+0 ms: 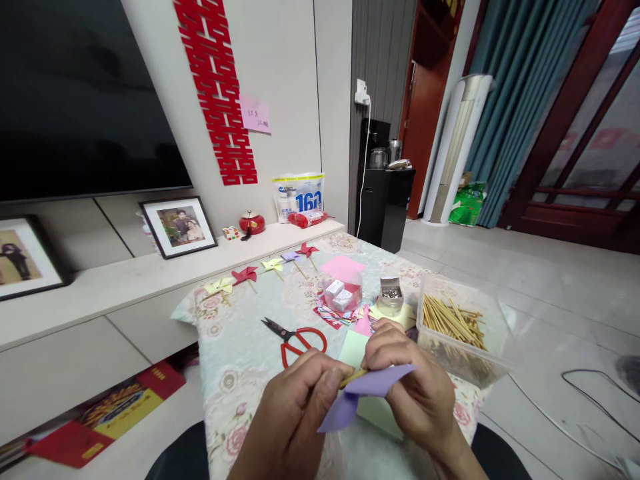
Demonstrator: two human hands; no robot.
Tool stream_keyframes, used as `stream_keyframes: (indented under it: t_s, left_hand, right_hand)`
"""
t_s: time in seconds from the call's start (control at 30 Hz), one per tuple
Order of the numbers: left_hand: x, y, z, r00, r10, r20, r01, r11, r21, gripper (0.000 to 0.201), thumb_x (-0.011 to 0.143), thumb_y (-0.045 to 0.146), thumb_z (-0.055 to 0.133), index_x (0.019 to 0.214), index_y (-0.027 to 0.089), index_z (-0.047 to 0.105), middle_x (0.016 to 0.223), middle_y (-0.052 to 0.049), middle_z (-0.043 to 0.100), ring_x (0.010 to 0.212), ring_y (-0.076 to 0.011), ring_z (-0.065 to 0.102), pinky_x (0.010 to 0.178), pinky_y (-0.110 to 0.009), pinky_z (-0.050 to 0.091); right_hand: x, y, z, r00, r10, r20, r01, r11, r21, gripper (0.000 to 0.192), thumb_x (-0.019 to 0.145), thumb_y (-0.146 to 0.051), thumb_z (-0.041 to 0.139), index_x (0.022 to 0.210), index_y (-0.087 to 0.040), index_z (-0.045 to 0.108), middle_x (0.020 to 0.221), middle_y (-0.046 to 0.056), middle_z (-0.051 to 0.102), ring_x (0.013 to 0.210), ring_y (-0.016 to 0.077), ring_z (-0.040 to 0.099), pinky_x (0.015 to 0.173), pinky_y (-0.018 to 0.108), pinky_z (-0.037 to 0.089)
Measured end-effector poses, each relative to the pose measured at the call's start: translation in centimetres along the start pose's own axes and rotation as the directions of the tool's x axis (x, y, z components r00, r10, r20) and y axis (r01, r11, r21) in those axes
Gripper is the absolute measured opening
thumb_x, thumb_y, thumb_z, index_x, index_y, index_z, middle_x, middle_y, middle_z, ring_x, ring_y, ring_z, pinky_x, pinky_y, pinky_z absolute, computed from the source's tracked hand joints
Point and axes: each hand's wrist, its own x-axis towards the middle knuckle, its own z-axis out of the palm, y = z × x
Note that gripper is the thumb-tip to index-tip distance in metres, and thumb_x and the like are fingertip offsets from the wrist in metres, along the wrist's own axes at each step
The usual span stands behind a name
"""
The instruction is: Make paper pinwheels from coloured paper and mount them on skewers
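Seen from the wearer's head, two bare hands meet low in the middle of the view, above a bench covered in a pale cloth printed with pink roses (pixel 235 373). The left hand (pixel 295 407) pinches the end of a thin wooden stick (pixel 354 378) between thumb and fingers. The right hand (pixel 415 380) grips a folded piece of lilac paper (pixel 367 393), closing over its right-hand edge. The stick runs roughly left to right, its far end hidden under the paper, so both hands touch the work and neither is nearer. Just beyond the hands lie red-handled scissors (pixel 295 339), a pale green paper square (pixel 353 348), a small jar of metal pins (pixel 391 295) and a clear plastic tub of wooden sticks (pixel 463 327). Finished paper pinwheels in yellow, red and lilac (pixel 245 275) lie in a row along the bench's far edge.
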Motion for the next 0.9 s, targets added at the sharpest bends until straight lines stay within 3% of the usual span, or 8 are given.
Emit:
stream_keyframes:
  t_s: [0.1,0.17,0.27,0.4,0.73,0.9]
  left_hand:
    - [0.1,-0.5,-0.5,0.989,0.15,0.0,-0.15,0.988,-0.031,0.031,0.097,0.044,0.047,0.099,0.024,0.072,0.091,-0.005,0.072,0.081,-0.0202,0.068,0.071,-0.029,0.053]
    - [0.0,-0.8,-0.6,0.965,0.261,-0.009,-0.261,0.965,-0.007,0.031,0.086,0.048,0.063,0.107,0.025,0.07,0.097,-0.006,0.072,0.085,-0.0224,0.068,0.074,-0.031,0.056]
    - [-0.3,-0.9,-0.3,0.961,0.276,-0.023,-0.271,0.954,0.129,0.04,0.071,0.035,0.081,0.108,0.024,0.068,0.099,-0.005,0.072,0.09,-0.0231,0.069,0.078,-0.032,0.057]
    - [-0.6,-1.1,0.1,0.95,0.295,-0.104,-0.259,0.927,0.27,0.017,0.084,0.012,0.064,0.095,0.024,0.066,0.086,-0.001,0.072,0.079,-0.0159,0.069,0.071,-0.025,0.055]
    - [-1.3,-1.4,0.0,0.858,0.491,-0.151,-0.39,0.814,0.432,0.027,0.078,0.003,0.062,0.095,0.024,0.063,0.081,0.001,0.07,0.074,-0.0158,0.065,0.067,-0.026,0.051]
    - [-1.5,-1.5,-0.2,0.864,0.495,-0.094,-0.412,0.802,0.433,0.027,0.077,0.004,0.064,0.095,0.024,0.064,0.081,0.001,0.071,0.072,-0.0161,0.064,0.065,-0.027,0.05]
  right_hand:
    - [0.0,0.2,-0.1,1.0,0.027,-0.003,-0.027,1.0,-0.015,0.026,0.087,-0.001,0.055,0.1,-0.022,0.061,0.085,0.002,0.065,0.077,0.0192,0.062,0.084,0.044,0.049]
    - [0.0,0.1,0.0,1.0,0.03,0.001,-0.03,0.999,-0.02,0.025,0.087,-0.002,0.055,0.1,-0.022,0.061,0.085,0.003,0.065,0.077,0.0197,0.061,0.082,0.044,0.05]
    - [0.1,-0.1,0.4,0.999,0.021,0.027,-0.02,1.0,-0.017,0.025,0.087,-0.002,0.053,0.1,-0.022,0.061,0.084,0.004,0.067,0.076,0.0199,0.061,0.081,0.044,0.051]
    - [0.2,-0.3,0.6,0.996,0.004,0.084,-0.003,1.0,-0.01,0.024,0.088,-0.002,0.055,0.1,-0.022,0.06,0.084,0.003,0.066,0.076,0.0188,0.061,0.083,0.044,0.05]
    - [0.6,-1.5,0.0,0.977,-0.051,0.209,0.054,0.998,-0.011,0.022,0.084,-0.007,0.051,0.1,-0.02,0.058,0.084,0.006,0.066,0.074,0.0199,0.061,0.075,0.043,0.048]
    - [0.8,-1.9,-0.3,0.965,-0.063,0.254,0.073,0.997,-0.032,0.028,0.079,-0.005,0.051,0.101,-0.018,0.058,0.084,0.006,0.066,0.073,0.0196,0.061,0.077,0.043,0.047]
